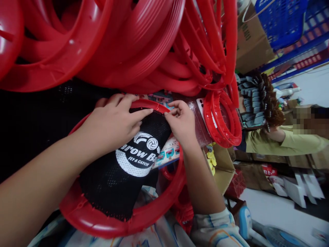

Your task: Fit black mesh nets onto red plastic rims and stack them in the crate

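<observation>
Black mesh (113,185) with white lettering spans part of a red plastic ring (108,229).

The head camera looks down (quite close)

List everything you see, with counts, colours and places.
Held ring: one, red, lower centre
Net: one, black with white print, across held ring
Ring pile: many, red, top left and centre
Small rings: at least two, red, right of centre
Phone: one, pale, beside small rings
Printed sheet: one, white, beside net
Cardboard boxes: several, brown, right side
Basket: one or more, blue, top right
Stacked pieces: many, grey, right
Co-worker: one, yellow sleeve, far right
Left hand: one, bare, on net and ring
Right hand: one, bare, pinching net edge
</observation>
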Motion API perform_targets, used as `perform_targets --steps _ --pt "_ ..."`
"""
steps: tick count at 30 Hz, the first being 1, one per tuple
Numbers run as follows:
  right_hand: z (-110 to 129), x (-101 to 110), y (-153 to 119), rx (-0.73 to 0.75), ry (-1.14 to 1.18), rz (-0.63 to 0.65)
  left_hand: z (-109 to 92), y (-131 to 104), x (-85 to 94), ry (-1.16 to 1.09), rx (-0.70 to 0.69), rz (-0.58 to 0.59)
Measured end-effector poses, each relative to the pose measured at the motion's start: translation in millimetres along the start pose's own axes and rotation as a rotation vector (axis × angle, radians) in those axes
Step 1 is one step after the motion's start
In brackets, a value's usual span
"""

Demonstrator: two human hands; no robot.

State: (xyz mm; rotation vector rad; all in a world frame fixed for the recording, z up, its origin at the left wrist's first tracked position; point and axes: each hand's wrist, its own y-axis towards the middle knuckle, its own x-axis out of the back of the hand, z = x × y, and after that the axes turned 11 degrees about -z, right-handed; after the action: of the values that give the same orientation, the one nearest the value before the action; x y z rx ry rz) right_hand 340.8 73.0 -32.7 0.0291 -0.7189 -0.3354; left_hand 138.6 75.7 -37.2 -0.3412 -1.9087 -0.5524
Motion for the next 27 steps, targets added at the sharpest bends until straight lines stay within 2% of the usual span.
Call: perform_targets --steps 2,6,10,13,16,18,20,23,27 --pt "-1 -2 0 -0.005 0.025 -0.005 -1 0 2.2 -0.008 0.003 0.011" --pt "0 3 1 -0.028 -0.032 0.064 -3 1 4.2 -0.015 0.018 0.033" --pt "14 21 -9 0.101 -0.22 -0.032 0 1 -1.5 -0.023 0.084 -0.014" --pt "23 40 -33 0.177 -0.439 -0.062 5 2 -4.3 -0.109 0.143 -0.056" --pt "15 56 -68 0.056 -0.672 -0.045 8 3 -2.4 -0.156 0.182 -0.087" --pt "2 61 -89 -0.034 -0.659 -0.003 9 3 0.8 -0.132 0.194 -0.113" --pt "-12 60 -98 -0.048 -0.572 -0.03 6 3 6.0 -0.097 0.196 -0.136" --pt "-25 57 -87 0.015 -0.483 -0.116 -1 -2 18.7 -0.061 0.203 -0.128" --pt "-20 52 -51 0.107 -0.443 -0.135 -8 -24 37.9 -0.034 0.285 -0.042"
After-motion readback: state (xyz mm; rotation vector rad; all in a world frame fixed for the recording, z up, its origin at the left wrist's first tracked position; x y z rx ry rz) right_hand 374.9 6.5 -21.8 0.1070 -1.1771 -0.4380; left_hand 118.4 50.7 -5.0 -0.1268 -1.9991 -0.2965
